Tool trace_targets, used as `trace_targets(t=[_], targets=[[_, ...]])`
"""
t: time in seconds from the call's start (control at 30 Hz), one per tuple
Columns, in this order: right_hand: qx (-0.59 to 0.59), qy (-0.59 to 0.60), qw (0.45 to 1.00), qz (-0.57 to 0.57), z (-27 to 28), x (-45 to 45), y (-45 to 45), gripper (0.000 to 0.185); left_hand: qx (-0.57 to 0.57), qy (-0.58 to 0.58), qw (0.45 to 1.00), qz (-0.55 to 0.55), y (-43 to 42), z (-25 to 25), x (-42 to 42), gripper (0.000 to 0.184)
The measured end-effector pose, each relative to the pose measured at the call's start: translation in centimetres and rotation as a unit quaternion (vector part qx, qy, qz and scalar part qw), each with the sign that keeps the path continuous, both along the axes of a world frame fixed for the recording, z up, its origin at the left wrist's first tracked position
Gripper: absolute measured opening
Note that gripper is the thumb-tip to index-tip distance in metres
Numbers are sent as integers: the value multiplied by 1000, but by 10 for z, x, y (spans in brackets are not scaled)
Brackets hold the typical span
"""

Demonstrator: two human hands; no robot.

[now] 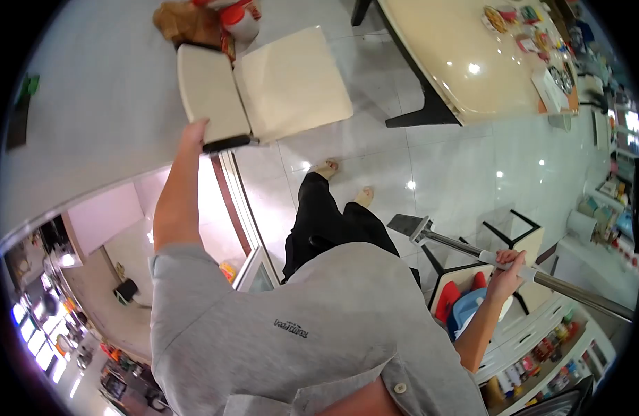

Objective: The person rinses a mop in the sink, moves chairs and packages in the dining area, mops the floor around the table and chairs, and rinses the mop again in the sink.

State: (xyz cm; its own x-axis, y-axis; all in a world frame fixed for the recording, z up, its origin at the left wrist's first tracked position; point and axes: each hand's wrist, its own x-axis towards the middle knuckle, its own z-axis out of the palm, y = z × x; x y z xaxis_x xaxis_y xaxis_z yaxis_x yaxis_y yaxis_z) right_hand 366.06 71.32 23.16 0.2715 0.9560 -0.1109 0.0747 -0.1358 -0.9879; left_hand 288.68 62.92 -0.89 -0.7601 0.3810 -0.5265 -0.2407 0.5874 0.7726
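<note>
Head view: the left hand (194,133) is closed over the near edge of the cream chair's backrest (212,90), while the right hand (508,269) is wrapped around a metal pole (465,246) with a flat head (406,223). The chair (292,83) stands ahead and to the left, just beside a brown bag (188,22); the pole slants across the right side. Whether its head touches the floor is hard to judge through this wide, bent lens.

A hard one-handed pull on the backrest could tip or skew the chair, and its far side might then jostle the bag. Swinging the pole could knock its head against the seating at right, where a blue item (469,305) lies, or send its other end, which runs toward the picture's edge, into something there. Chair legs could also catch the feet (326,168).

Edges to mind are the table's rim (451,107), its splayed black leg and the door frame (233,187) near the left arm. The clearest room is the glossy tiled floor (465,166) between table and feet.
</note>
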Motion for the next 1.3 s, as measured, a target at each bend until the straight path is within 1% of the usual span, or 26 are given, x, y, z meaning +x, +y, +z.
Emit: trace_targets(t=[0.07, 0.1, 0.13, 0.2, 0.27, 0.33, 0.37, 0.53, 0.57, 0.63, 0.7, 0.77, 0.8, 0.87, 0.9, 0.93, 0.97, 1.0, 1.03, 1.07, 1.1, 1.13, 1.17, 1.2, 1.23, 1.3], targets=[[-11, 4, 1000, 19, -3, -15, 13, 39, 38, -47, 998, -20, 24, -13, -3, 43], [-7, 5, 1000, 24, 0, -17, 19, 40, 41, -51, 998, -9, 43, 18, 17, 44], [-9, 3, 999, 39, 5, -23, 23, 40, 19, -40, 998, -37, 56, 16, 22, 42], [10, -18, 996, 87, 13, -49, 30, 40, -1, -10, 998, -69, 75, -8, 33, 35], [26, -32, 993, 114, 16, -57, 29, 40, 40, -56, 995, -68, 91, -13, 69, 26], [40, -36, 987, 149, 18, -65, 24, 41, 39, -71, 995, -60, 94, 27, 118, 21], [40, -24, 988, 146, 19, -63, 24, 41, 32, -73, 995, -59, 101, 32, 137, 20], [83, -49, 979, 182, 10, -41, 9, 39, 29, -69, 997, -34, 92, 35, 176, 19], [91, -52, 977, 184, 14, -38, -5, 39, 30, -74, 997, -9, 75, 38, 177, 20], [106, -47, 976, 185, 7, -17, -5, 38, 29, -91, 995, 19, 66, 32, 188, 25], [116, -42, 975, 183, -1, 5, -1, 37, 31, -93, 994, 37, 51, 18, 197, 25], [113, -39, 975, 189, -9, 31, 7, 37, 54, -104, 988, 98, 26, 2, 211, 25], [117, -37, 973, 194, 0, 49, -13, 37, 80, -108, 982, 135, -10, 2, 219, 24], [112, -35, 980, 164, -7, 71, -7, 37, 84, -140, 982, 90, -67, -53, 197, 24], [98, -18, 983, 153, -8, 85, 3, 36, 100, -132, 978, 126, -77, -18, 222, 25], [80, 0, 986, 146, -7, 95, 4, 36, 66, -131, 979, 142, -102, -12, 227, 25], [75, 25, 987, 141, -6, 102, 5, 34, 72, -145, 977, 140, -138, -21, 226, 27], [77, 23, 987, 141, -7, 107, 7, 34, 108, -104, 978, 142, -165, -14, 239, 24], [71, 21, 988, 133, -8, 111, 9, 34, -4, -116, 988, 104, -186, 17, 250, 22], [65, 20, 990, 128, -10, 112, 14, 33, -6, -103, 988, 114, -226, -3, 252, 24], [70, 20, 988, 133, -11, 109, 18, 32, -77, -76, 988, 106, -266, -17, 258, 25], [75, 23, 988, 133, -14, 108, 27, 32, -103, -122, 978, 136, -277, 13, 285, 24], [75, 3, 982, 174, -17, 108, 32, 33, -101, -141, 976, 134, -308, 14, 301, 23], [74, -18, 974, 214, -19, 106, 36, 35, -42, -145, 971, 183, -346, -1, 311, 19], [63, -14, 976, 207, -19, 99, 40, 34, -85, -155, 960, 216, -363, 11, 330, 14], [45, -16, 972, 228, -18, 83, 51, 33, -45, -138, 949, 280, -393, 34, 372, 14]])
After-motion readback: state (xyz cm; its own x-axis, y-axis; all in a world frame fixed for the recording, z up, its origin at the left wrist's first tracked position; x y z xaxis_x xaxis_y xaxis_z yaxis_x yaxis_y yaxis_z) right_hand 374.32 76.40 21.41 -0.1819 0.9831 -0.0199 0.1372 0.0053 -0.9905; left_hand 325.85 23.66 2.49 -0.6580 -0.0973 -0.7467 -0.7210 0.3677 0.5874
